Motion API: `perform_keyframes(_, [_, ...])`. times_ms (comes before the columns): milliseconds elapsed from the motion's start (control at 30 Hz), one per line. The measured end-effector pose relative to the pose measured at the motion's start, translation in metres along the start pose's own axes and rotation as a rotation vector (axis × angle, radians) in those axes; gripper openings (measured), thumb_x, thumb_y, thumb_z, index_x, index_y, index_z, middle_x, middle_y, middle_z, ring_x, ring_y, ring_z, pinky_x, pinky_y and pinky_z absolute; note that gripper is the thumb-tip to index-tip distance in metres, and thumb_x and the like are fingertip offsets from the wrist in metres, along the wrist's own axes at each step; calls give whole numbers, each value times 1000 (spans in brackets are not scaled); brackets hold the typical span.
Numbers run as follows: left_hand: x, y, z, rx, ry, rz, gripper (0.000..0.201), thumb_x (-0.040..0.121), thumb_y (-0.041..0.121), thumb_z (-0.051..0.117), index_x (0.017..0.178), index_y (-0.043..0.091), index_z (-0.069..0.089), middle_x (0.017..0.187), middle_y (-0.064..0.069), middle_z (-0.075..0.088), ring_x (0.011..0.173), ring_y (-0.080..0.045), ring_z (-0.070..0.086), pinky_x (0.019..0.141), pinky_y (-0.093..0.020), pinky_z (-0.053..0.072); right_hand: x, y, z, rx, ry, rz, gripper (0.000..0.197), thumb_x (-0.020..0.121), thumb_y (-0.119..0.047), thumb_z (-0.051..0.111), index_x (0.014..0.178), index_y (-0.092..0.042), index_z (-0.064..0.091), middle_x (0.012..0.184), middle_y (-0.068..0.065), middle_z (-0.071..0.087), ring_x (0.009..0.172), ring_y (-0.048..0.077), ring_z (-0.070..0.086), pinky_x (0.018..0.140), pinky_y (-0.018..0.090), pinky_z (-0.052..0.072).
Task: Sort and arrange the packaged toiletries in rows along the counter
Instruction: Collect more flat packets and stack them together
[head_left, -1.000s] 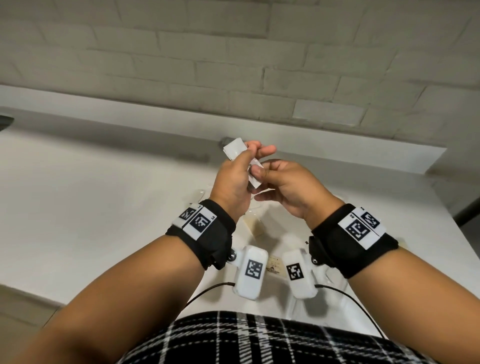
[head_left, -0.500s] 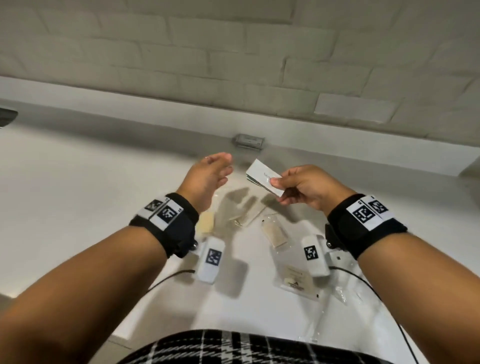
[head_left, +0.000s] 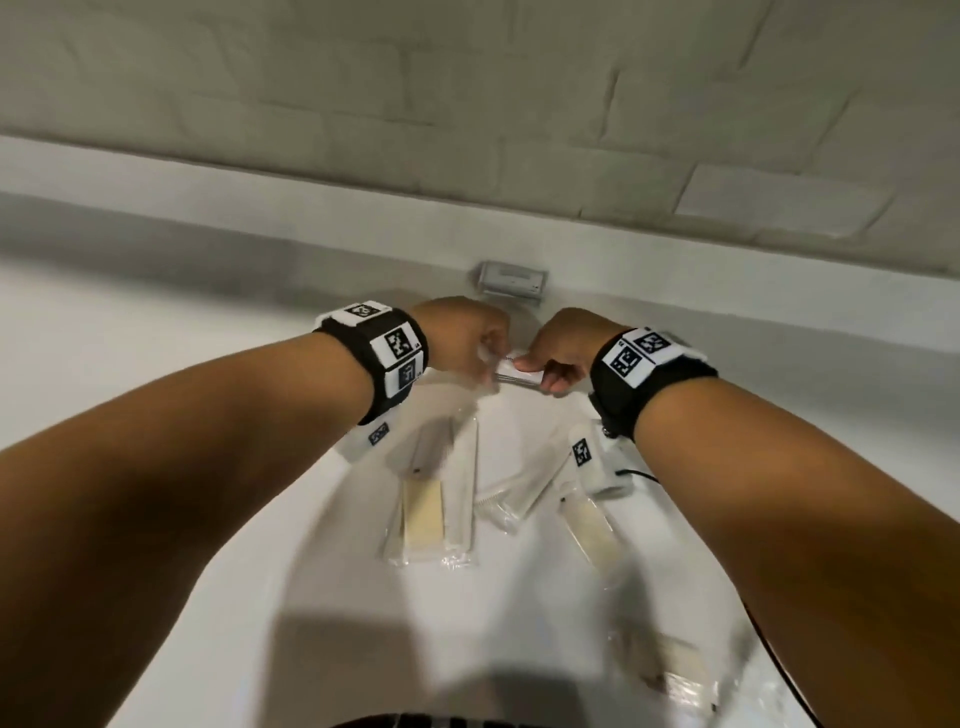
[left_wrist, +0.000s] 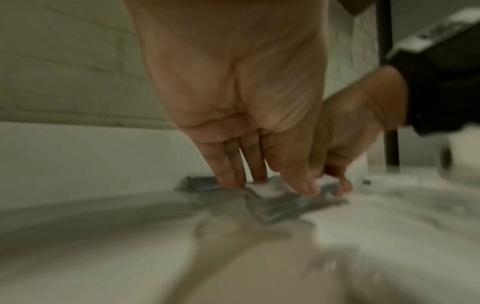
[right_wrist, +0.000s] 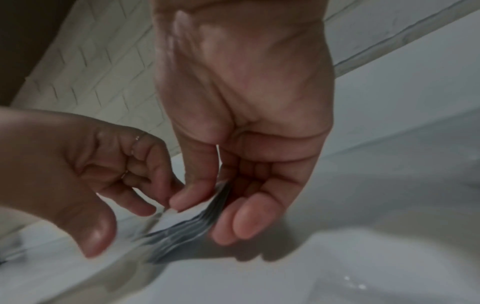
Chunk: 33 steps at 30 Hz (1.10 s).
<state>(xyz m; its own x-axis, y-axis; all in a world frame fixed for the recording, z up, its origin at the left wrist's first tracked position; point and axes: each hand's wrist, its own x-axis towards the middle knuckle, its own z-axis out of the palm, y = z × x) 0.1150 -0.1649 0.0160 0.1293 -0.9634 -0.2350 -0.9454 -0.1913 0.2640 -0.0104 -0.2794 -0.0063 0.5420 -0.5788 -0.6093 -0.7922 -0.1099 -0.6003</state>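
Two hands meet at the far middle of your white bench (head_left: 156, 415), close to the low ledge under the brick wall (head_left: 467, 130). From your head view only the knuckles and a sliver of white show between them; your right wrist view shows more: your right hand (right_wrist: 241, 127) pinches a thin stack of flat white packets (right_wrist: 192, 224), thumb on top and curled fingers beneath, held just above the bench. Your left hand (right_wrist: 85, 170) meets the stack's left end with curled fingertips, rings on two fingers; your left wrist view is too blurred to tell whether it grips or only touches. Nearer you, the head view shows clear-wrapped toiletries (head_left: 423, 512) lying loosely on the bench, some tan, some white. One small grey box (head_left: 511, 278) sits against the ledge, just beyond your hands.
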Motion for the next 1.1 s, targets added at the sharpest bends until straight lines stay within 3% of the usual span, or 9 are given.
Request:
perform_keyframes(133, [12,-11,18,36,33,13,38,75,35,76,107,23,60,106,2,65,96,-21,59,69,-25,34,14,-6,5,-99,40,-20,28,79,-20,77,92,4,67,64,17,65,64,29,62,80,41,58])
perform_keyframes(233, [14,-12,23,59,79,35,33,76,33,73,105,22,61,104,1,65,87,-19,54,68,-25,32,6,-6,4,-440,104,-151,33,82,-38,70,81,-5,69,59,5,66,63,25,62,69,30,53])
perform_keyframes(333, [14,-13,24,50,78,44,31,76,32,73,103,21,61,99,0,63,81,-15,47,66,-25,29,-8,-3,5,-717,145,-336,46,74,-45,75,104,-11,68,98,6,66,89,25,62,73,29,46])
perform_keyframes(400, [14,-12,25,52,73,46,30,77,30,73,102,19,60,97,0,63,80,-17,48,65,-26,30,-9,-1,8,-798,177,-384,48,70,-39,78,108,-13,67,106,8,64,90,25,61,71,28,43])
perform_keyframes(600, [23,-13,23,14,79,18,21,77,23,70,95,15,61,91,-2,65,86,-27,60,67,-27,38,11,-7,12,-842,213,-342,47,74,-33,77,113,-10,66,112,9,64,98,26,61,73,28,41])
perform_keyframes(733, [36,-19,15,11,91,-35,32,78,24,73,105,14,59,105,-5,66,94,-27,60,71,-26,35,30,-18,7,-843,240,-331,47,73,-30,79,112,-8,66,111,10,66,100,27,62,74,27,42])
perform_keyframes(867, [54,-26,7,10,101,-66,42,78,24,72,118,18,61,119,-7,66,107,-29,61,80,-27,42,54,-31,0,-882,266,-344,43,79,-30,73,114,-5,65,114,13,65,105,29,62,75,28,42])
perform_keyframes(1000, [66,-30,0,68,77,-51,39,80,23,70,119,19,64,119,-8,66,108,-29,62,85,-31,46,69,-35,-5,-910,242,-340,42,80,-27,72,113,-3,65,111,15,67,103,31,63,74,30,43])
perform_keyframes(1100, [70,-31,-1,106,55,-39,38,78,24,71,115,18,65,115,-7,67,105,-29,63,80,-30,45,73,-34,-6,-934,221,-339,39,79,-27,72,108,-2,66,106,15,67,98,31,64,70,28,42])
